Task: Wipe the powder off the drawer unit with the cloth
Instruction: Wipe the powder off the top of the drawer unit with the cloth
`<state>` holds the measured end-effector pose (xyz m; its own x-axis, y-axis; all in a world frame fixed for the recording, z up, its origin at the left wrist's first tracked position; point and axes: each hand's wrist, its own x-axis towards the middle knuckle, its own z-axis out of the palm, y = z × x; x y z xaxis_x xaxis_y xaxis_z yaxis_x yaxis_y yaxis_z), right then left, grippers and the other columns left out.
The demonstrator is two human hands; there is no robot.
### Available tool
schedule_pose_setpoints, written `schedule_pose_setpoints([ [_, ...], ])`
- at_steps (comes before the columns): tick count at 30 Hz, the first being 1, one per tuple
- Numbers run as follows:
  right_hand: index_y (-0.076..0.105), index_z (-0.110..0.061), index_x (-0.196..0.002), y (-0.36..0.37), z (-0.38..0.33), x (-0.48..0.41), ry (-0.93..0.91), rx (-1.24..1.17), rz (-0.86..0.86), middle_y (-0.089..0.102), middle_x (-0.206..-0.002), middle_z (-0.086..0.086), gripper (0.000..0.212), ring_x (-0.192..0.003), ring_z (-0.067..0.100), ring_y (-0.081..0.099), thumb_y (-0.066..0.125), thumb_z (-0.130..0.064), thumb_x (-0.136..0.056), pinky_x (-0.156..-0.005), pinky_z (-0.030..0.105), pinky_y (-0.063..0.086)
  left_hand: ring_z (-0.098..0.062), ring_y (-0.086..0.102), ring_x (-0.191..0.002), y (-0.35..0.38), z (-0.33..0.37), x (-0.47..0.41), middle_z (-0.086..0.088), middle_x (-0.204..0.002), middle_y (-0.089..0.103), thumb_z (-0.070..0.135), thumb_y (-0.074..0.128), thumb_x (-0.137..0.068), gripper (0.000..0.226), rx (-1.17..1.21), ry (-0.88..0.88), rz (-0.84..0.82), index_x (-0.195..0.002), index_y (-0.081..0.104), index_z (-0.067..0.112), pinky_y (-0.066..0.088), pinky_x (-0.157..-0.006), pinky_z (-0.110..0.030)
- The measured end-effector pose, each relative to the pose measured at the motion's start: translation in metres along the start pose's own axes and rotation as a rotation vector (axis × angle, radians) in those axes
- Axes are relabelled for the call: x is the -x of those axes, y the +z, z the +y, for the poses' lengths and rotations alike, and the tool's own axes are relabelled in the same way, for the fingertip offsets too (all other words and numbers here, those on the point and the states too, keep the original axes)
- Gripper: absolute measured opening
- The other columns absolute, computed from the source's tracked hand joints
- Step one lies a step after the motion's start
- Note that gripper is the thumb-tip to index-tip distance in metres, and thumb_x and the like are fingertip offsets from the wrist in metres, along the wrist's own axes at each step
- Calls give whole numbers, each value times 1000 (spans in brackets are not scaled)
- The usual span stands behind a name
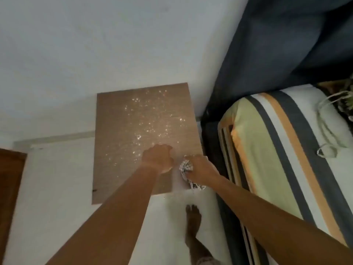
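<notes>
Striped bed (pixel 277 150) on the right, brown drawer unit (pixel 114 169) right beside it, white powder (pixel 145 119) scattered over its top. Left hand (pixel 157 159) rests there with its fingers curled on nothing. Right hand (pixel 200 167) grips the bunched checked cloth (pixel 186 166) at the near right corner.

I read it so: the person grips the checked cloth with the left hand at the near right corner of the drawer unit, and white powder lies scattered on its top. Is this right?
Not quite: the head view shows the cloth in the right hand, not the left. The corner of the drawer unit and the scattered powder are as you say.
</notes>
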<state>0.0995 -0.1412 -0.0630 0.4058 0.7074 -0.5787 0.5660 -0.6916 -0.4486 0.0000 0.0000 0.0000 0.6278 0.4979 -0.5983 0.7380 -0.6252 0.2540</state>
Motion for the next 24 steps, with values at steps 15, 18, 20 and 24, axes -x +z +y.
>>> schedule_pose_setpoints([
  [15,47,-24,-112,-100,-29,-164,-8,-565,364,68,-85,0,24,-73,18,71,59,-18,-92,-66,39,61,-39,7,-150,23,-49,-142,-4,-166,3,34,66,-87,86,-60,-67,125,-156,14,31,16,-119,-55],
  [18,45,-23,-105,-146,-47,-219,-147,-509,522,68,-81,3,16,-68,21,71,55,-22,-92,-60,44,60,-44,5,-148,11,-47,-159,0,-166,0,32,80,-77,108,-40,-134,21,-157,7,30,22,-117,-55],
  [20,48,-23,-106,-164,-55,-248,-256,-400,604,67,-82,-2,17,-67,18,68,53,-23,-90,-58,41,58,-47,4,-148,12,-43,-161,-1,-166,-3,31,82,-75,115,-75,-155,-24,-158,3,28,26,-115,-52],
  [24,61,-22,-125,-155,-41,-311,-371,-14,541,64,-120,5,36,-109,23,59,46,-25,-92,-89,45,54,-48,6,-147,15,-48,-171,2,-166,-1,35,86,-70,119,-104,-181,-30,-157,4,32,37,-110,-50],
])
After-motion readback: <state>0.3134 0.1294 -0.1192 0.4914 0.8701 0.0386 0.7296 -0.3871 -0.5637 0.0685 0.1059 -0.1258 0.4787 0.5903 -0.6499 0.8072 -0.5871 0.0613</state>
